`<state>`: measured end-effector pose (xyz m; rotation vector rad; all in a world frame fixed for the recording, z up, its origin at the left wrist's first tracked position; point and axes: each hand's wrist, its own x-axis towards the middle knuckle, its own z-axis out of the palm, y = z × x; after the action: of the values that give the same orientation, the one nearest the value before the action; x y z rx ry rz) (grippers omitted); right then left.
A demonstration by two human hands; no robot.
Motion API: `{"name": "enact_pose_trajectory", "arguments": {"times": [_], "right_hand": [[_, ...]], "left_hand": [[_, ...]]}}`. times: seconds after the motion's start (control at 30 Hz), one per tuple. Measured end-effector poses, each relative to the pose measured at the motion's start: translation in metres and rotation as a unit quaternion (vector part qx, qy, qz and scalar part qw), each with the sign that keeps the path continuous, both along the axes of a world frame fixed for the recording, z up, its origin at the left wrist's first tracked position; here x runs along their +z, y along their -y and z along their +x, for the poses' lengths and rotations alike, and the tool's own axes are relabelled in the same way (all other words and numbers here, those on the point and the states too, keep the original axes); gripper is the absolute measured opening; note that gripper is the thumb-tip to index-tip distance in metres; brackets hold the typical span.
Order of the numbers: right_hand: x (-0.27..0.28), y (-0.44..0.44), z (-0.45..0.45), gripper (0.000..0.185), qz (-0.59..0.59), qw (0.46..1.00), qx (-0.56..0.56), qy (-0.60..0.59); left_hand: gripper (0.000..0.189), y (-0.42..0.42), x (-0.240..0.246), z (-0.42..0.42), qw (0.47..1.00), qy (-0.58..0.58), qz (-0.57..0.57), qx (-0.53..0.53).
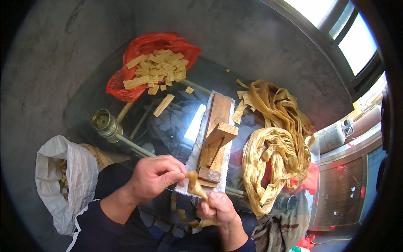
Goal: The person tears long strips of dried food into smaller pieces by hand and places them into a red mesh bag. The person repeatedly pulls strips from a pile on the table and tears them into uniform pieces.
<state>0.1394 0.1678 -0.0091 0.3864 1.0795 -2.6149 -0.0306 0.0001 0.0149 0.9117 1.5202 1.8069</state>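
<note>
My left hand pinches the upper end of a tan, fibrous strip, slightly blurred at the fingertips. Lower and to the right, my right hand grips the same strip, which looks folded or rolled here. Its tail loops down below my hands. Just beyond them is a wooden fixture: a long base board with a raised block and a thin, dark bar slanting between the block and the base. A white cloth lies beneath it, on a glass tabletop.
A red plastic bag holds short cut pieces, several loose beside it. Coiled strips and a darker bundle lie right. A white woven sack stands left. Metal table fittings rise at the left edge.
</note>
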Motion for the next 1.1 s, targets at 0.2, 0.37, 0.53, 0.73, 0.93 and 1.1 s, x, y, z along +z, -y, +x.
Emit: {"name": "enact_pose_trajectory", "arguments": {"times": [0.2,0.37,0.53,0.73,0.93,1.1], "right_hand": [[0.011,0.009,-0.011,0.043,0.039,0.997,-0.006,0.071],[0.014,-0.004,0.0,0.032,0.103,0.986,-0.096,0.084],[0.027,-0.009,-0.012,0.01,0.306,0.905,-0.294,0.024],[-0.004,-0.029,-0.043,0.017,0.639,0.689,-0.341,-0.018],[-0.019,-0.029,-0.042,0.017,0.61,0.69,-0.386,-0.063],[0.009,0.003,-0.023,0.017,0.681,0.633,-0.268,-0.253]], "left_hand": [[0.014,-0.012,-0.017,0.016,0.941,0.304,-0.016,-0.149],[0.011,-0.009,-0.027,0.02,0.958,0.276,0.036,-0.074],[0.008,-0.031,-0.021,0.015,0.986,0.166,0.001,-0.011],[0.011,-0.066,-0.038,0.005,0.994,0.002,-0.069,0.079],[0.012,-0.057,-0.041,0.009,0.975,-0.143,-0.102,0.136],[0.008,-0.046,-0.009,0.036,0.928,-0.304,0.045,0.211]]}}
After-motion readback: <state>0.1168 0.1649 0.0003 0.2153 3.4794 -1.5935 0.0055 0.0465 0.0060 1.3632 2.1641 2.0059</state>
